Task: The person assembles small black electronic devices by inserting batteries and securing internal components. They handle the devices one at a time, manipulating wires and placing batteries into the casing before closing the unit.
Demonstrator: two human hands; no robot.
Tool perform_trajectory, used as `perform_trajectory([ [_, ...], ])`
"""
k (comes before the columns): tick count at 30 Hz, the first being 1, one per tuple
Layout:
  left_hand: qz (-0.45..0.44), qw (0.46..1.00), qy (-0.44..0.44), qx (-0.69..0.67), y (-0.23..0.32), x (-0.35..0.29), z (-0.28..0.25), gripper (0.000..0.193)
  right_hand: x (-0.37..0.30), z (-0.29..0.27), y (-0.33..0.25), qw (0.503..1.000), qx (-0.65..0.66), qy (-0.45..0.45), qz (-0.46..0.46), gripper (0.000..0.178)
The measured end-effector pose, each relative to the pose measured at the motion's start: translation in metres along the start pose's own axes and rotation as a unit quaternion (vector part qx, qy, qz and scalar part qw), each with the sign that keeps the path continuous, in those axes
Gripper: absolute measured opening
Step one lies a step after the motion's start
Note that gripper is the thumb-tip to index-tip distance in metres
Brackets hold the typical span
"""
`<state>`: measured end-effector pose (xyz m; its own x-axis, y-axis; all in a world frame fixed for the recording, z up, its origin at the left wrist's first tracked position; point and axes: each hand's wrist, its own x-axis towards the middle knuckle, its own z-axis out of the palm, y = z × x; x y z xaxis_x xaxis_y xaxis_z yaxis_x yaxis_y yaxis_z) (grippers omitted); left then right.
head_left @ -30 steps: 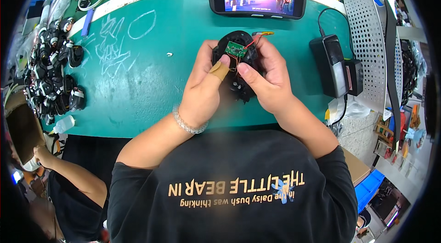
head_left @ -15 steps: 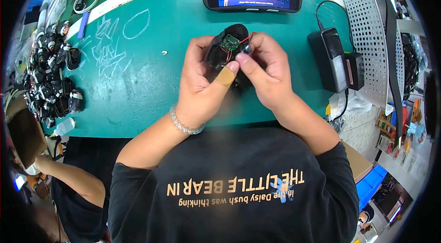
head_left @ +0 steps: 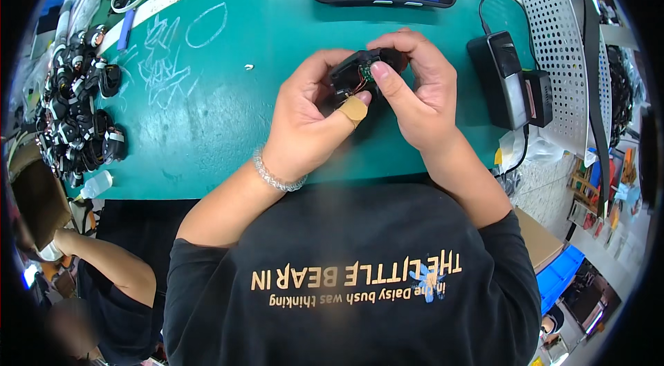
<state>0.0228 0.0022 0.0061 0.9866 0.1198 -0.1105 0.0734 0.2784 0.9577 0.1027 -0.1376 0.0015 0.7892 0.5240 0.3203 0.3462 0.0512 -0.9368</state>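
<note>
Black housing (head_left: pixel 344 77), over table (head_left: pixel 228 131), twelve o'clock from torso (head_left: pixel 353 227); left hand (head_left: pixel 304 113) and right hand (head_left: pixel 423 93) both clamped on it. Likely light, stiff; green circuit board (head_left: pixel 364 71) probably fragile: grip housing edges.

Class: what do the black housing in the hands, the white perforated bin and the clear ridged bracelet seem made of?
The black housing: probably moulded plastic, fairly matte, judging by its soft highlights. The white perforated bin: dull plastic or painted metal; an even white surface with regular holes fits both. The clear ridged bracelet: perhaps glossy plastic or glass; it looks translucent and glints.
</note>
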Motion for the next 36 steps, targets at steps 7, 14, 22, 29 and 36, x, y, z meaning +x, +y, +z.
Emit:
perform_trajectory([
  [7,0.031,0.999,0.007,0.005,0.001,0.001,0.003,0.049,-0.005,0.007,0.002,0.99,0.097,0.058,0.082,0.014],
  [14,0.023,1.0,0.012,-0.002,0.0,0.002,0.004,0.054,-0.003,0.009,0.0,0.975,0.17,0.074,0.119,0.015],
  [22,0.076,0.982,0.02,0.17,-0.011,-0.002,0.007,0.068,-0.005,0.006,-0.007,0.993,0.02,0.079,0.083,0.016],
  [29,0.203,0.904,0.025,0.376,-0.004,-0.001,0.007,0.084,0.003,-0.001,-0.011,0.974,-0.185,0.099,-0.081,0.018],
  [36,0.156,0.935,0.019,0.318,0.0,-0.006,0.009,0.082,0.005,-0.004,-0.011,0.962,-0.226,0.11,-0.111,0.017],
])
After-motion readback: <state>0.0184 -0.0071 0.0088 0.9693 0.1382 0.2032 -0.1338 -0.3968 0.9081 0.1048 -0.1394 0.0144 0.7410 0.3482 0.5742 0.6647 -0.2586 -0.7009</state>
